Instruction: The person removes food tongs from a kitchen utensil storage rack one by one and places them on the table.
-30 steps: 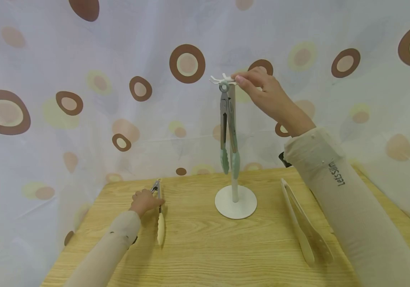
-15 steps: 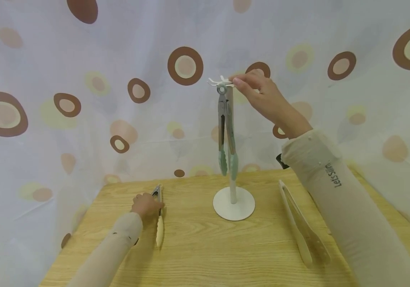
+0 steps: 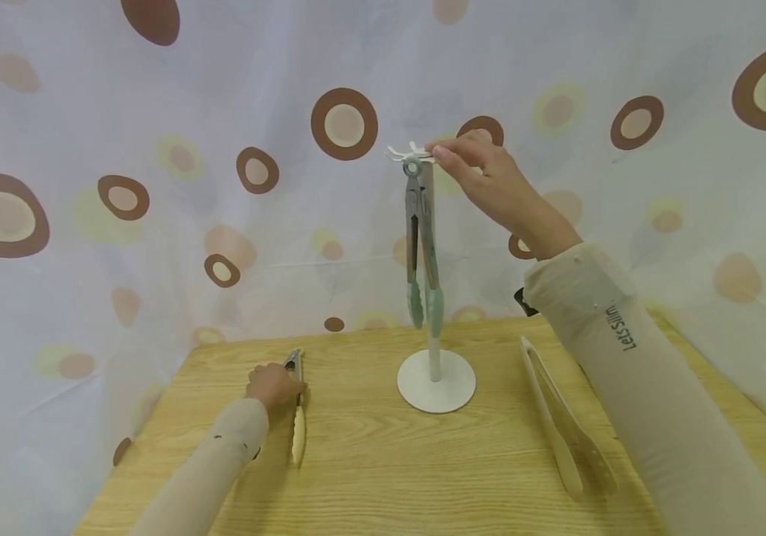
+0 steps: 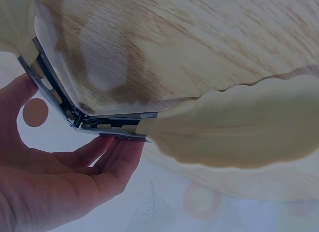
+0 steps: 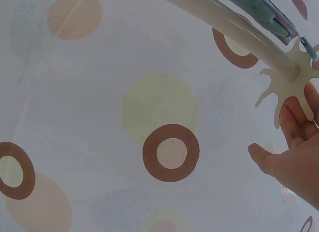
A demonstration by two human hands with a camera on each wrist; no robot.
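On the left of the table, my left hand (image 3: pixel 275 385) holds metal tongs with cream tips (image 3: pixel 298 432). In the left wrist view the thumb is against one arm and the fingers are on the other, with the tongs (image 4: pixel 79 119) spread wide at the hinge. My right hand (image 3: pixel 490 171) is at the top of a white hook stand (image 3: pixel 438 391). The right wrist view shows fingers against the hooked crown (image 5: pixel 289 87), while the thumb is apart from it. Tongs with mint-green tips (image 3: pixel 412 201) hang by their ring from a hook.
Long cream tongs (image 3: pixel 566 439) lie on the wooden table (image 3: pixel 383 476) right of the stand. Behind is a white curtain (image 3: pixel 222 74) with circle patterns. A small black object (image 3: pixel 526 302) shows beside the right sleeve, partly hidden.
The left hand and its tongs have shifted slightly towards me. The right hand stays at the hooks, and the hanging tongs keep their place. The head view has shifted a little.
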